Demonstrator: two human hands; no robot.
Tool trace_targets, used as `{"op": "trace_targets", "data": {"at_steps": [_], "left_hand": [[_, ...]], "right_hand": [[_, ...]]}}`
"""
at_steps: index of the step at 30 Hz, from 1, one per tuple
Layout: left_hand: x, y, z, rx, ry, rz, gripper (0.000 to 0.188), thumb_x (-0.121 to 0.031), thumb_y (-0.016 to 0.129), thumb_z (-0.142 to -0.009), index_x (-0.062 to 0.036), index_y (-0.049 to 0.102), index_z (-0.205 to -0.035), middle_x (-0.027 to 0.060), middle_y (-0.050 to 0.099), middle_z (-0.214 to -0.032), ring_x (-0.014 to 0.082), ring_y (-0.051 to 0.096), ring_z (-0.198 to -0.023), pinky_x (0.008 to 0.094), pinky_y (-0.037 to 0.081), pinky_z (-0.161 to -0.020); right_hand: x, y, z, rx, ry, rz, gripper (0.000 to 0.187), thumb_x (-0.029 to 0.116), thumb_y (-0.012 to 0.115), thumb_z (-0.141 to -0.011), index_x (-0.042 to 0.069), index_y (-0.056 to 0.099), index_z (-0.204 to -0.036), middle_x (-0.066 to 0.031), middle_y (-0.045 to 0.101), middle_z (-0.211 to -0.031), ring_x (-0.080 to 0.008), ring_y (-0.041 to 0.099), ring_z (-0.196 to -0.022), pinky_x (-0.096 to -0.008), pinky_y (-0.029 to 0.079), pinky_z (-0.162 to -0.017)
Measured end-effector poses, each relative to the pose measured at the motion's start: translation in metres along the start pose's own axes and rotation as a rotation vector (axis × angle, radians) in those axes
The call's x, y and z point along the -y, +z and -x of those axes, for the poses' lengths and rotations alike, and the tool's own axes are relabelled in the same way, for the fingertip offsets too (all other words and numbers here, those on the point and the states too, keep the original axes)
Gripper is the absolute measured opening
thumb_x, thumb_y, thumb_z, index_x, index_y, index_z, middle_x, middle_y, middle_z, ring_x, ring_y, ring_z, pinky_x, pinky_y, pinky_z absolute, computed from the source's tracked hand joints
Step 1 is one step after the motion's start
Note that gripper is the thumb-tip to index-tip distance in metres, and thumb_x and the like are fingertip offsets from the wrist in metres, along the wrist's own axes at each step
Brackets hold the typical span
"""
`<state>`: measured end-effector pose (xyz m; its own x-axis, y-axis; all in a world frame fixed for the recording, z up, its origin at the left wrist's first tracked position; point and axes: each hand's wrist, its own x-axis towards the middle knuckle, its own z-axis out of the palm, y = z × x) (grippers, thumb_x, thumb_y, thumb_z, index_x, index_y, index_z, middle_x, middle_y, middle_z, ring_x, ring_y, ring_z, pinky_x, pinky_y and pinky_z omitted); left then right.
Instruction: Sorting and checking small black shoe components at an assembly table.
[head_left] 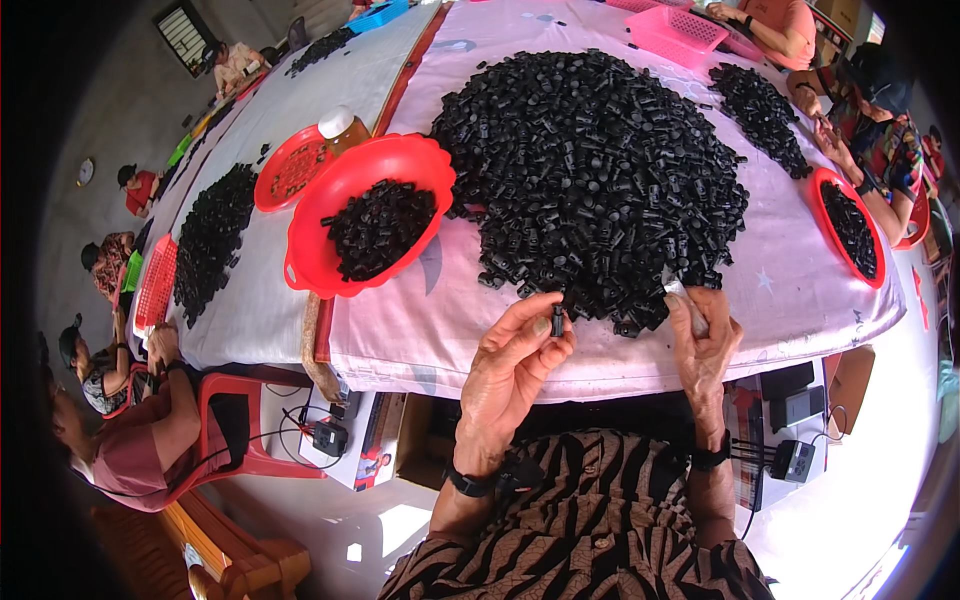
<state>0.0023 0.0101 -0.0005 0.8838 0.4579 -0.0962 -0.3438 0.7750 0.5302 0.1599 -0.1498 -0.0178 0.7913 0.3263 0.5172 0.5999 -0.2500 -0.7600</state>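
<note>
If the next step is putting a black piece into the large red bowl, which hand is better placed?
Probably the left hand: it pinches a black piece and is nearer the large red bowl. The right hand is farther away and holds a shiny object.

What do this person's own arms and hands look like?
The left hand and right hand wear no gloves; each wrist has a black band. The forearms look uncovered, and the shirt has wavy black and tan stripes.

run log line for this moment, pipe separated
left hand: holds small black part | right hand: holds silvery piece | ahead: black pile on pink cloth
</note>
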Motion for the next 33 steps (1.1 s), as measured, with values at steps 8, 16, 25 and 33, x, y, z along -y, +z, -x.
{"op": "trace_targets", "data": {"at_steps": [8,16,25,33], "left_hand": [[0.0,0.001,0.003,-0.027,0.027,-0.076,0.027,-0.004,0.057,-0.09,0.0023,0.057,-0.116,0.0118,0.063,-0.094,0.0166,0.063,-0.082,0.0226,0.053,-0.074],[0.006,0.004,0.003,-0.021,0.031,-0.104,0.029,-0.007,0.059,-0.09,0.0028,0.056,-0.117,0.0056,0.063,-0.086,0.0124,0.063,-0.076,0.0218,0.052,-0.07],[0.008,0.004,0.003,-0.024,0.014,-0.107,0.029,-0.006,0.059,-0.09,0.0038,0.055,-0.117,0.0054,0.063,-0.086,0.0105,0.062,-0.075,0.0208,0.051,-0.069],[0.009,0.005,0.003,-0.011,0.018,-0.142,0.027,-0.006,0.058,-0.09,0.0036,0.056,-0.115,0.0053,0.063,-0.087,0.0102,0.062,-0.075,0.0209,0.051,-0.069]], "right_hand": [[0.043,0.003,0.021,0.264,-0.213,-0.151,0.028,0.02,0.072,-0.081,-0.001,0.056,-0.092,-0.0138,0.066,-0.071,-0.0262,0.067,-0.06,-0.0333,0.054,-0.048],[0.054,0.007,0.024,0.337,-0.279,-0.165,0.031,0.019,0.077,-0.075,0.003,0.058,-0.092,-0.0107,0.064,-0.073,-0.0265,0.065,-0.06,-0.0322,0.049,-0.054],[0.056,0.01,0.021,0.321,-0.365,-0.125,0.028,0.014,0.076,-0.076,0.002,0.054,-0.087,-0.0112,0.064,-0.067,-0.0278,0.063,-0.053,-0.0333,0.049,-0.047],[0.052,0.012,0.022,0.314,-0.366,-0.141,0.028,0.014,0.075,-0.076,0.002,0.053,-0.087,-0.0107,0.064,-0.068,-0.027,0.064,-0.053,-0.0331,0.049,-0.046]]}}
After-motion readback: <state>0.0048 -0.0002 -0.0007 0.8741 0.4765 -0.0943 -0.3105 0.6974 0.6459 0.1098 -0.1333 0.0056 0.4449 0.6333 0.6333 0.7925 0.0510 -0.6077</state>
